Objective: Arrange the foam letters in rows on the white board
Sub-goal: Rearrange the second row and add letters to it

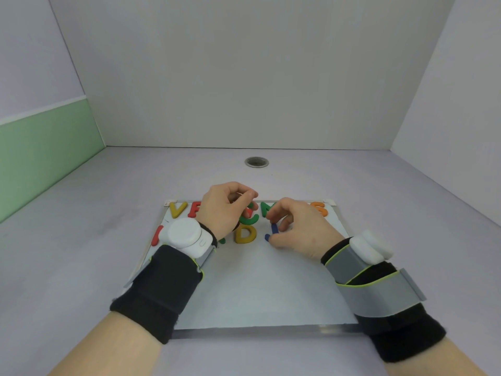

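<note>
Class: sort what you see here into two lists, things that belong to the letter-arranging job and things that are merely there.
Part of the job: white board; yellow V; green C; yellow D; blue letter at the right hand; left hand.

Merely there: round hole in the table; green wall panel.

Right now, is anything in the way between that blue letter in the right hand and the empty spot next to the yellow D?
Nothing visible blocks it. The right hand pinches the blue letter just right of the yellow D in the second row, and the white board around it is bare.
</note>
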The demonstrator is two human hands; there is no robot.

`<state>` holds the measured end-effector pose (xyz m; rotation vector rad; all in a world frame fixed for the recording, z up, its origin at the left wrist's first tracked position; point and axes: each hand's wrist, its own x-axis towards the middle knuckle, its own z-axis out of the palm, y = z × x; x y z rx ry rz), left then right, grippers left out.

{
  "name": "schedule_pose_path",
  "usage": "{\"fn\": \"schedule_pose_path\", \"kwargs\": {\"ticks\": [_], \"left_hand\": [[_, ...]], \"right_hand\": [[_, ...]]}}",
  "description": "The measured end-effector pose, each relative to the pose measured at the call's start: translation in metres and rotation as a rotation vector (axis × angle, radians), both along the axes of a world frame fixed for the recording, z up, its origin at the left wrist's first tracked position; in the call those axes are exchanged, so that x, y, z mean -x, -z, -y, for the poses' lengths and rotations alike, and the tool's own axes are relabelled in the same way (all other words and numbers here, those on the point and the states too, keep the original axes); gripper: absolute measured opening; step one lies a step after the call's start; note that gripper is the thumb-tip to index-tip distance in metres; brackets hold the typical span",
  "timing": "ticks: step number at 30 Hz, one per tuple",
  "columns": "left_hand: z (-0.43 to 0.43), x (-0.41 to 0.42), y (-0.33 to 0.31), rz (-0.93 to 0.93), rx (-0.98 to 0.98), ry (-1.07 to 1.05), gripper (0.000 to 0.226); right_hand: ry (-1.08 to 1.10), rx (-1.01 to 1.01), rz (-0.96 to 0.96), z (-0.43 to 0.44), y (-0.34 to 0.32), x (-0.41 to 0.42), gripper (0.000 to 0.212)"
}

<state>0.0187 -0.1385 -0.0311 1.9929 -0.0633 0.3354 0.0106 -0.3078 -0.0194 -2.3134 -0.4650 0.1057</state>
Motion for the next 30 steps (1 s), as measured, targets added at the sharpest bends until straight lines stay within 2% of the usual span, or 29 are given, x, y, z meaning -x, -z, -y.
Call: {"fn": "schedule_pose_path", "kwargs": {"ticks": [5, 9, 13, 20, 25, 30], "left_hand": [[-0.001, 0.0, 0.001, 0.006, 0.028, 0.019, 0.013], [0.0, 0.002, -0.002, 0.038, 0.061, 0.034, 0.013], [0.003, 0.003, -0.002, 0.03, 0.075, 0.074, 0.01], [0.005, 0.005, -0.003, 0.025, 0.041, 0.113, 0.011], [0.006, 0.006, -0.005, 0.027, 0.028, 0.084, 0.015], [0.008, 0.007, -0.005, -0.007, -0.021, 0.085, 0.022]], "right_hand": [[-0.001, -0.005, 0.011, -0.001, 0.0, 0.0, 0.034], [0.055, -0.115, 0.058, -0.001, -0.001, 0.0, 0.03], [0.031, -0.296, -0.029, -0.001, -0.005, 0.002, 0.03], [-0.017, -0.406, -0.104, -0.004, -0.006, 0.004, 0.033], [-0.035, -0.416, -0.138, -0.002, -0.007, 0.001, 0.018], [0.017, -0.367, -0.161, 0.006, -0.009, -0.001, 0.016]]}}
